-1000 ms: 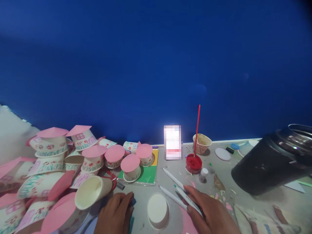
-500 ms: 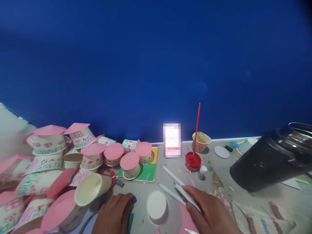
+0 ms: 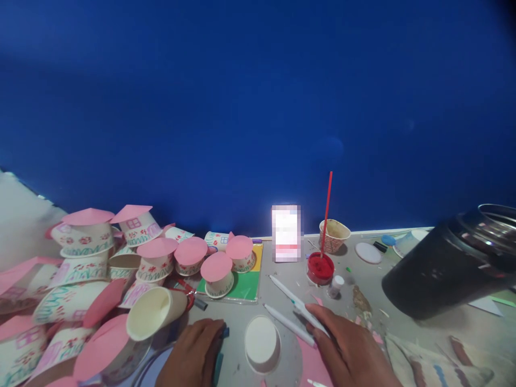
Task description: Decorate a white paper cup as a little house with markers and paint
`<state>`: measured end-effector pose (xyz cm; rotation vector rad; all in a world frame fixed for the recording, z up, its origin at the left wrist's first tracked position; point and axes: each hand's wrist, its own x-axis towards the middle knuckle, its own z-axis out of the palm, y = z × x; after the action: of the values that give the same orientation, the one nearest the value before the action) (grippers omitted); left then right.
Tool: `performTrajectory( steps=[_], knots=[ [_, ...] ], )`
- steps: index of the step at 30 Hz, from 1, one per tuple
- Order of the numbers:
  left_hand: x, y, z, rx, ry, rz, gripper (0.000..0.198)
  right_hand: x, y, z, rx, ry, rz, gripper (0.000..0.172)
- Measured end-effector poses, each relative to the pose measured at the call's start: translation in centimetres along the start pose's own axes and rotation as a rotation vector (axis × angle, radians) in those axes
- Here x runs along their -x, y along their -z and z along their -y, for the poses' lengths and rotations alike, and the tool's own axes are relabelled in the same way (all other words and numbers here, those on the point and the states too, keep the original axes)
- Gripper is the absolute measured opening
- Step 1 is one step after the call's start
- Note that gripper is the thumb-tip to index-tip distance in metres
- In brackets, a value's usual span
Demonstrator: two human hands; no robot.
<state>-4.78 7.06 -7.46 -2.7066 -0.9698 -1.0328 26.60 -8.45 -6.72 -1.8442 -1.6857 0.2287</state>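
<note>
My right hand [image 3: 355, 344] pinches a white marker [image 3: 308, 317] with a teal tip, low over the table. Two more white markers lie beside it, one [image 3: 282, 287] behind and one [image 3: 288, 324] in front. Left of these stands an upside-down white paper cup [image 3: 262, 341], touched by neither hand. My left hand [image 3: 191, 352] rests on the table with its fingers curled together. A dark blue bit [image 3: 226, 332] and a teal piece [image 3: 219, 368] show at its fingertips; what it grips is mostly hidden. Next to it a plain paper cup [image 3: 151, 314] lies on its side.
Decorated paper cups with pink paper roofs [image 3: 91, 216] are piled at left. A lit phone [image 3: 286, 234] stands against the blue wall. Red paint [image 3: 320, 267] with a brush, a used cup [image 3: 334, 236], a small bottle [image 3: 335, 286], a dark flask [image 3: 435, 269] and a stained cloth [image 3: 439, 360] are rightward.
The whole view has shifted slightly, with things appearing a little further right. Both hands stay in nearly the same places, the right one still on the marker.
</note>
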Motion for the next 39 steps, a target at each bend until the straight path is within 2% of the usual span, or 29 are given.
performTrajectory(
  steps=[8,16,25,30,34,39],
  knots=[
    [0.3,-0.3,-0.6,-0.015,0.071,0.026,0.033,0.1,0.1,0.3,-0.005,-0.034,0.014,0.037],
    [1.0,-0.9,-0.1,-0.005,0.11,0.05,0.031,0.0,0.4,0.8,-0.057,-0.112,0.067,0.041],
    [-0.3,-0.4,-1.7,0.046,0.119,-0.044,0.032,-0.2,0.8,1.4,-0.152,-0.178,0.122,0.043],
    [-1.3,1.1,-2.8,0.073,0.206,-0.099,0.026,-0.3,1.2,1.8,-0.175,-0.189,0.062,0.042],
    [-1.7,1.9,-3.3,0.106,0.211,-0.128,0.024,-0.6,1.7,2.4,-0.162,-0.152,0.005,0.04],
    [-1.8,2.0,-3.2,0.165,0.23,-0.095,0.024,-0.8,1.7,2.4,-0.132,-0.124,-0.026,0.038]
  ],
)
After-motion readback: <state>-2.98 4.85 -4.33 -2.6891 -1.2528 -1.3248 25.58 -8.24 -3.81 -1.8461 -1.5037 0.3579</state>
